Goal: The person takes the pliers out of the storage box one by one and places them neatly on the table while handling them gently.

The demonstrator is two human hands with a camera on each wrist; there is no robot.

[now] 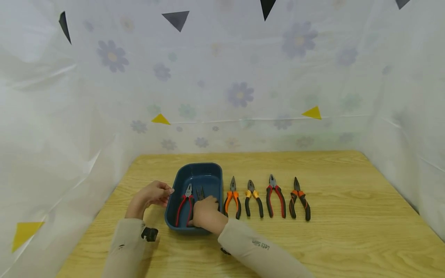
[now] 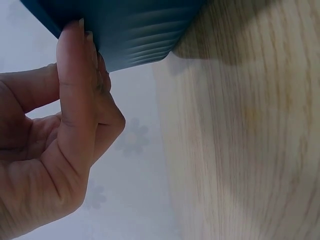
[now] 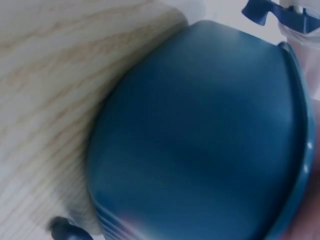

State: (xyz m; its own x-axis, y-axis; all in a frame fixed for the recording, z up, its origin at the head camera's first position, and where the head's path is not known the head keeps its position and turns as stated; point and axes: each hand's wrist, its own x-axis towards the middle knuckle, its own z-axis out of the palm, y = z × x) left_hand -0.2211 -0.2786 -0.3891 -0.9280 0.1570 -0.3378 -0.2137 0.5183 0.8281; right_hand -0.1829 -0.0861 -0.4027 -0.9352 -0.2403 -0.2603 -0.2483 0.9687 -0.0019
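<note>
A deep blue plastic tray [image 1: 205, 165] stands on the table. Inside lie combination pliers with red and black handles [image 1: 180, 210]. Beside them, my right hand [image 1: 208, 211] reaches over the rim and grips another pair of pliers [image 1: 199, 192]; only their dark jaws show clearly, the handles being mostly covered. In the right wrist view the tray's outer wall [image 3: 190, 135] fills the frame, and the hand is a blur at the right edge. My left hand [image 1: 158, 193] is at the tray's left side, extended fingers [image 2: 75, 90] touching the outer wall beneath the rim.
Right of the tray, a row of pliers lies jaws-away: orange-handled long-nose pliers [image 1: 233, 197], yellow and black pliers [image 1: 251, 195], red and black pliers [image 1: 272, 195], and orange and black pliers [image 1: 296, 197]. A white patterned curtain [image 1: 240, 69] encloses the wooden table [image 1: 347, 216].
</note>
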